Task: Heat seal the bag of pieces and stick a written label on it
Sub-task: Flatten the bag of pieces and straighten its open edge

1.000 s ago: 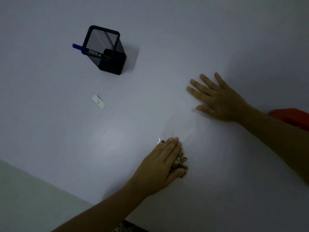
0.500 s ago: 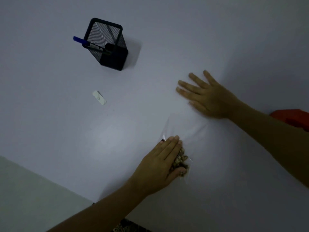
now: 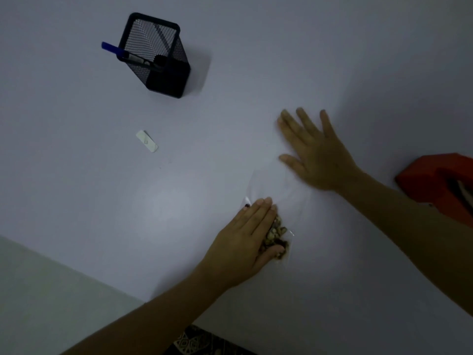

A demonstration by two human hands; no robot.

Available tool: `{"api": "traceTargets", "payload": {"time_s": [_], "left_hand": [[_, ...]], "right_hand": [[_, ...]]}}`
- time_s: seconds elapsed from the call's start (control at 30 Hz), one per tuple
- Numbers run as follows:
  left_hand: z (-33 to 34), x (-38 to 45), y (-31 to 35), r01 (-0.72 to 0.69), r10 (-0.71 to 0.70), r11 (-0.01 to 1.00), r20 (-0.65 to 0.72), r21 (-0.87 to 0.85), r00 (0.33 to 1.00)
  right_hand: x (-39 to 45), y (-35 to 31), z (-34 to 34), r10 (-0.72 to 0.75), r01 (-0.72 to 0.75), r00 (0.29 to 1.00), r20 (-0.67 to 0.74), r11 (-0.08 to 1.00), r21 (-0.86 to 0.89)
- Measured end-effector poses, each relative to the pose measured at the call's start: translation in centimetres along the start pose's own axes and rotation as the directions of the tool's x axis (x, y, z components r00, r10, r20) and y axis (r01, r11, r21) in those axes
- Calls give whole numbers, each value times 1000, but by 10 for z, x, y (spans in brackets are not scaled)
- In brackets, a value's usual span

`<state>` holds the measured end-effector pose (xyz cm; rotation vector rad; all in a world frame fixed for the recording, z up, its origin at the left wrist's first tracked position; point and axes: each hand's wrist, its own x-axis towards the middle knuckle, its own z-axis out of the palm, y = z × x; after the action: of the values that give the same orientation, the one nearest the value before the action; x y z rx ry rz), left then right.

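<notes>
A clear plastic bag [image 3: 275, 190] lies flat on the white table, with brownish pieces [image 3: 277, 235] bunched at its near end. My left hand [image 3: 245, 235] lies flat over the pieces, fingers straight, pressing them down. My right hand [image 3: 314, 152] rests flat with spread fingers at the bag's far, empty end. A small white label [image 3: 147, 141] lies on the table to the left, apart from both hands. A blue pen [image 3: 120, 53] stands in a black mesh holder [image 3: 156, 57] at the back left.
A red device [image 3: 440, 183] sits at the right edge, behind my right forearm. The table's near left edge [image 3: 76, 265] runs diagonally, with pale floor beyond it. Patterned cloth [image 3: 202, 342] shows at the bottom.
My right hand has slid along the bag's empty part, first leftward then a little back toward me, with the fingers spread wider. My left hand stays on the pieces.
</notes>
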<state>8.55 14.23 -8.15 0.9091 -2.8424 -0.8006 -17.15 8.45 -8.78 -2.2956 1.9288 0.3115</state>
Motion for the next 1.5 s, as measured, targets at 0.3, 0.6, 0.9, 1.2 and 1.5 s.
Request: {"api": "traceTargets", "payload": {"time_s": [0.3,0.6,0.9,1.2,1.5], "left_hand": [[-4,7,2,-6,6,999,-2,52,1000],[-5,5,3,13,-13,999,0,40,1000],[-4,12,1,18,-17,999,-15,42,1000],[-5,13,3,35,-33,999,-46,32,998],[-14,14,5,60,-60,998,-25,-5,998]], "right_hand": [[-18,-48,-1,113,-104,992,-59,985,139],[-3,-10,3,127,-125,991,-30,990,60],[20,33,-14,300,-287,946,-123,951,112],[-111,-53,17,-173,157,983,60,963,217],[-136,-36,2,-71,76,997,-28,974,214]]}}
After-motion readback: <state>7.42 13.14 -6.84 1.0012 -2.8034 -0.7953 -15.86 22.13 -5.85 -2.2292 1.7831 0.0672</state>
